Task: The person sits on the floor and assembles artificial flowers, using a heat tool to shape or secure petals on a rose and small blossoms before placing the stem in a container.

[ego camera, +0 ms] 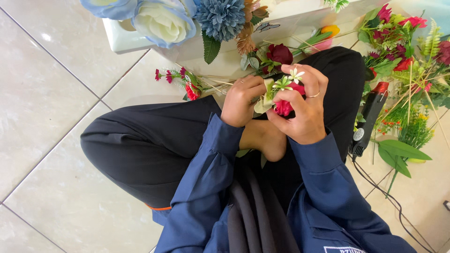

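Observation:
I sit cross-legged on a tiled floor in dark trousers and a blue jacket. My right hand (304,110), a ring on one finger, is closed around a small bunch of artificial flowers (285,93): a red bloom, small white star-shaped blossoms and green sprigs. My left hand (241,100) pinches a pale leaf or ribbon (263,99) at the side of that bunch. Both hands are held above my lap, touching the bunch.
A white box (140,40) ahead carries blue, white and teal fake flowers (187,18). Loose red flowers and stems (187,84) lie on the floor. To the right lie a heap of mixed greenery and flowers (408,61) and a black-red glue gun (368,119) with a cord.

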